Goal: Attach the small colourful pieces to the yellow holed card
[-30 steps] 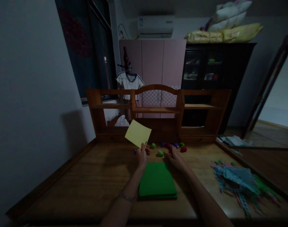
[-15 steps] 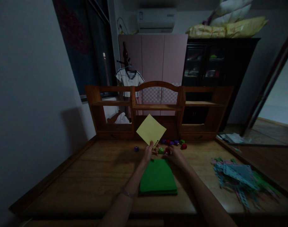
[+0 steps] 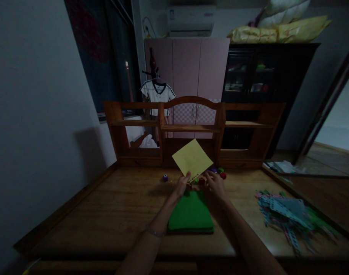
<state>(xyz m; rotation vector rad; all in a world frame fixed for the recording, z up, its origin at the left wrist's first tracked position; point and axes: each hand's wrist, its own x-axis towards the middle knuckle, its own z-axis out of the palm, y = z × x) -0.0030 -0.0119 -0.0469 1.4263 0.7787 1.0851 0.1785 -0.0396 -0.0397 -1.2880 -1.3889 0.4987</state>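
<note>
My left hand (image 3: 182, 185) pinches the lower corner of a yellow paper square (image 3: 192, 159) and holds it up, tilted like a diamond; a row of small punched holes runs along its lower right edge. My right hand (image 3: 216, 185) is just to the right, fingers curled around a small red punch (image 3: 201, 181) that it holds against the paper's lower edge. A stack of green paper (image 3: 190, 212) lies flat on the wooden desk (image 3: 111, 214) under both hands.
Small coloured punches lie behind the hands: a purple one (image 3: 165, 178) at the left, green (image 3: 220, 170) and red (image 3: 223, 175) at the right. A heap of punched paper strips (image 3: 288, 215) lies at the right. A wooden shelf unit (image 3: 191, 130) stands at the desk's back.
My left hand has carried the yellow paper to the right and turned it. My right hand has picked the red punch up off the desk and brought it to the paper's edge.
</note>
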